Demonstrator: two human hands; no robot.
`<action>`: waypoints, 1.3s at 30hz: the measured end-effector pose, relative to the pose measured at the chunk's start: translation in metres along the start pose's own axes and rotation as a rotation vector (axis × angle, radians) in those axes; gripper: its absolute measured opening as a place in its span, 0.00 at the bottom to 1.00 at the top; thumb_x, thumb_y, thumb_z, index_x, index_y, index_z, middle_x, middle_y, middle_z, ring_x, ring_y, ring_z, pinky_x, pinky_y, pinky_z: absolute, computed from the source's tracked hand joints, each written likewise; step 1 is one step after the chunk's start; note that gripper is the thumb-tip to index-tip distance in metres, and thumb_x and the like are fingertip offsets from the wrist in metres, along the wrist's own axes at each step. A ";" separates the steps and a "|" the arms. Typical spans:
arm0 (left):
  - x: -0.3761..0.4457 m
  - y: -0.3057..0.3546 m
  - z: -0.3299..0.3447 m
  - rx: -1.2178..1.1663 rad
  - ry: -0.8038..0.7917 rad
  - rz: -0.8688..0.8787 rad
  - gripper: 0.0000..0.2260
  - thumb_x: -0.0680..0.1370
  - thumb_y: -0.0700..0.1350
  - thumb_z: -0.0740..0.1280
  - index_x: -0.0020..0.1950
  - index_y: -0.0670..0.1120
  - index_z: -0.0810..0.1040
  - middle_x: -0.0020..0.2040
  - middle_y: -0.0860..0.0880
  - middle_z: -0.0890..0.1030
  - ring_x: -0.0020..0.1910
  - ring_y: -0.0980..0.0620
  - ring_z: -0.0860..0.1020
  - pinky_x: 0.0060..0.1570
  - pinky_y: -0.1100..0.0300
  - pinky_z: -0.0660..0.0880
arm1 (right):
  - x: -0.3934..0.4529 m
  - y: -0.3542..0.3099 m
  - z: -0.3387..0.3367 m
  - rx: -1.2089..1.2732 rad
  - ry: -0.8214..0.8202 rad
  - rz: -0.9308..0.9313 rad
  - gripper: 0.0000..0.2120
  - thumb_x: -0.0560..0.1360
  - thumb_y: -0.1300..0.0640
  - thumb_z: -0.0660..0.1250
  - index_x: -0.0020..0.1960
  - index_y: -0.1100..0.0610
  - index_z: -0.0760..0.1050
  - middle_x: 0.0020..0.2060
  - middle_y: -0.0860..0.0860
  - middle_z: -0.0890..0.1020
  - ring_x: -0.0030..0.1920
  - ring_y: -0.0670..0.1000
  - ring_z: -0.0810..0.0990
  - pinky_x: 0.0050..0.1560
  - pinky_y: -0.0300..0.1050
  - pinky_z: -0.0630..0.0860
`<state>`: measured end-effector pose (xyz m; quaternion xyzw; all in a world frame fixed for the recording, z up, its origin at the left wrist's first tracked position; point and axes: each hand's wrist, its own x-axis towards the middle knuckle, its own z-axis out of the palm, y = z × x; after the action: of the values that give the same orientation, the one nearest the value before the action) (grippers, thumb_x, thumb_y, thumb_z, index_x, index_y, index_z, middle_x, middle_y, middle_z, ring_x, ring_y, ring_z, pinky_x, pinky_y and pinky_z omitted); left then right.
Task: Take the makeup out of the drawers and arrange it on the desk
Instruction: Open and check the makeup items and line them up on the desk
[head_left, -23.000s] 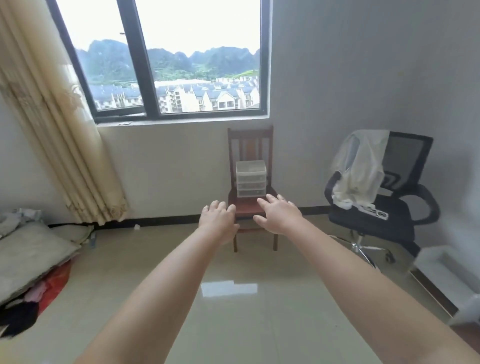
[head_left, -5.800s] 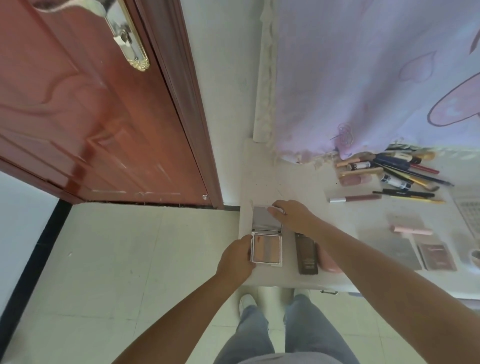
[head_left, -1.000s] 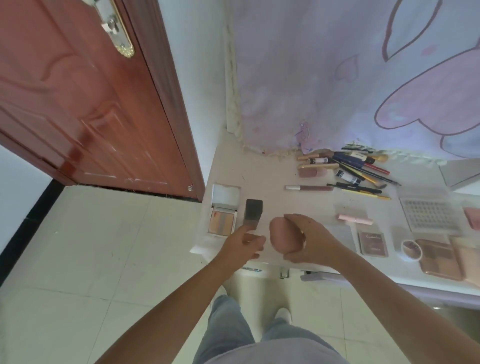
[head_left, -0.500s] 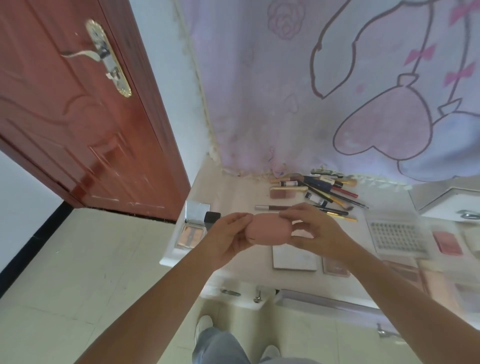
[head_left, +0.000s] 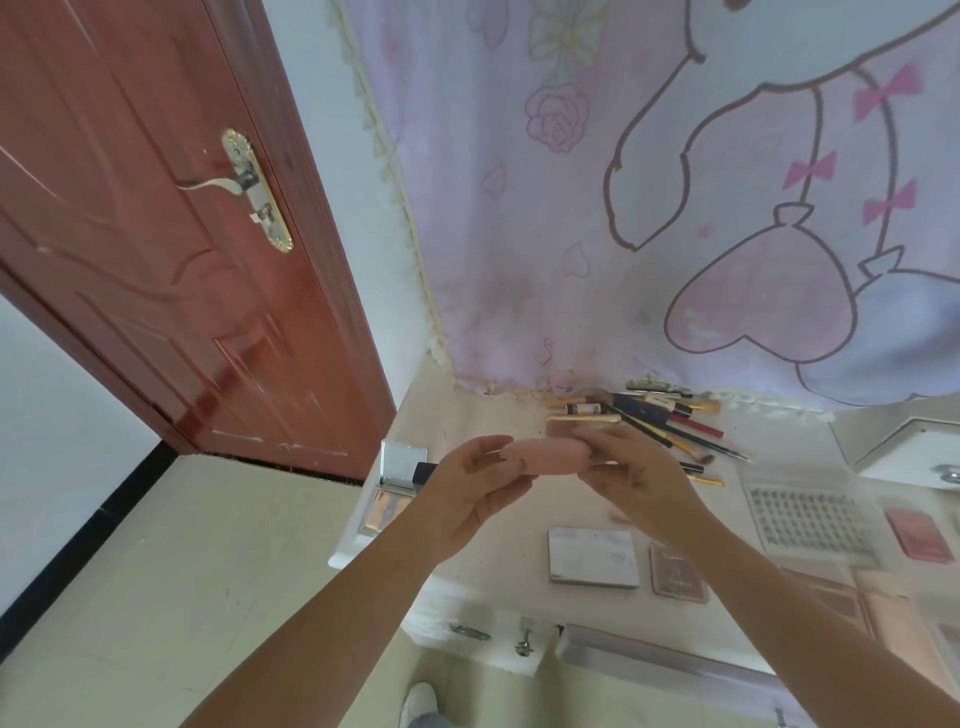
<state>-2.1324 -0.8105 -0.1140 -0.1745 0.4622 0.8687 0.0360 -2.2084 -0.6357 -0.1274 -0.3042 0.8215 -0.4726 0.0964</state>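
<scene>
Both hands hold a pink rounded makeup case (head_left: 550, 455) in the air above the white desk (head_left: 498, 525). My left hand (head_left: 470, 488) grips its left end and my right hand (head_left: 636, 480) pinches its right end. Behind my left hand lies an open mirrored compact (head_left: 387, 491) with a dark slim case (head_left: 423, 472) beside it. A silver square palette (head_left: 592, 556) and a small pink palette (head_left: 678, 571) lie under my right forearm. A heap of pencils and brushes (head_left: 649, 415) sits by the wall cloth.
A red wooden door (head_left: 156, 234) stands to the left of the desk. A printed pink cloth (head_left: 675, 208) hangs behind it. More palettes (head_left: 810, 519) lie at the right. A desk drawer (head_left: 660, 657) stands pulled out below the front edge, and a white box (head_left: 914, 447) sits at far right.
The pink case rose from the desk into the air between both hands. The camera tilted up, showing more of the door and the cloth.
</scene>
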 end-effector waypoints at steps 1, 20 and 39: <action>0.001 0.000 0.001 0.043 0.014 0.020 0.10 0.75 0.28 0.60 0.49 0.42 0.72 0.49 0.45 0.76 0.41 0.51 0.80 0.42 0.64 0.81 | 0.001 0.000 0.000 0.031 -0.023 0.042 0.20 0.73 0.71 0.63 0.63 0.59 0.72 0.53 0.50 0.77 0.53 0.48 0.77 0.57 0.37 0.75; 0.021 -0.002 0.008 0.251 -0.154 0.135 0.15 0.71 0.40 0.67 0.57 0.42 0.73 0.51 0.49 0.80 0.51 0.54 0.79 0.53 0.65 0.77 | 0.013 -0.012 -0.003 0.261 0.135 0.053 0.17 0.68 0.70 0.70 0.51 0.53 0.76 0.42 0.45 0.73 0.37 0.35 0.75 0.40 0.25 0.72; 0.009 -0.013 -0.005 0.557 -0.109 0.087 0.25 0.64 0.27 0.71 0.58 0.42 0.73 0.44 0.53 0.80 0.38 0.64 0.81 0.37 0.70 0.77 | 0.007 -0.007 -0.008 0.202 -0.223 0.031 0.16 0.53 0.44 0.66 0.41 0.44 0.72 0.46 0.42 0.77 0.47 0.38 0.78 0.47 0.33 0.78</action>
<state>-2.1368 -0.8083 -0.1301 -0.0908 0.6876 0.7169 0.0702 -2.2146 -0.6363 -0.1166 -0.3311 0.7585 -0.5145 0.2244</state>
